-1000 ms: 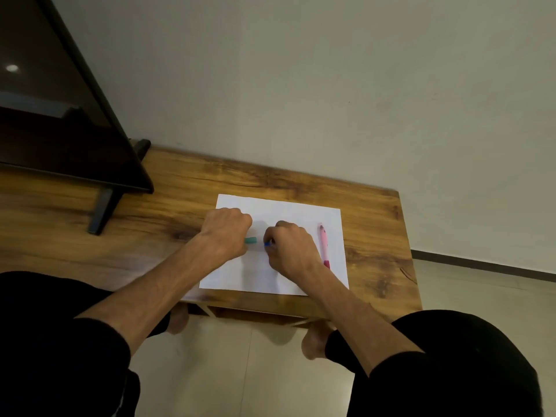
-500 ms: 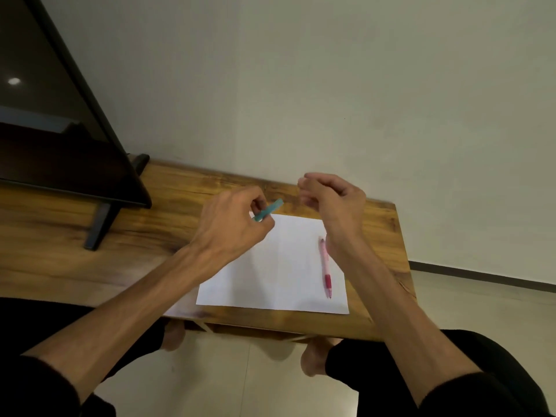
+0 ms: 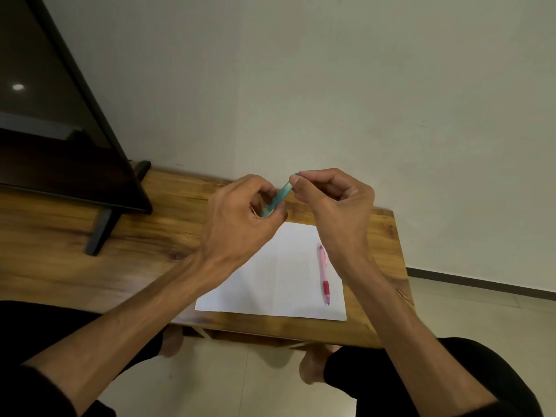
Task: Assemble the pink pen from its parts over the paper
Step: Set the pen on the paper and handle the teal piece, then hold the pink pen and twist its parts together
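Note:
A pink pen [image 3: 323, 273] with a darker pink grip lies whole on the right side of the white paper [image 3: 270, 281], its tip toward me. Both hands are raised above the paper's far edge. My left hand [image 3: 237, 218] pinches the lower end of a teal pen barrel [image 3: 278, 197]. My right hand [image 3: 331, 203] pinches the upper end of that barrel between thumb and forefinger, where a small blue bit shows. The barrel tilts up to the right.
The paper lies on a wooden table [image 3: 75, 257] against a pale wall. A dark TV screen on a black stand [image 3: 99, 233] fills the left. My knees in black cloth and bare feet on the tiled floor sit below the table's near edge.
Both hands rose from the paper with the teal barrel. My right hand, apart from it half a second ago, has closed onto its upper end. The pink pen has not moved.

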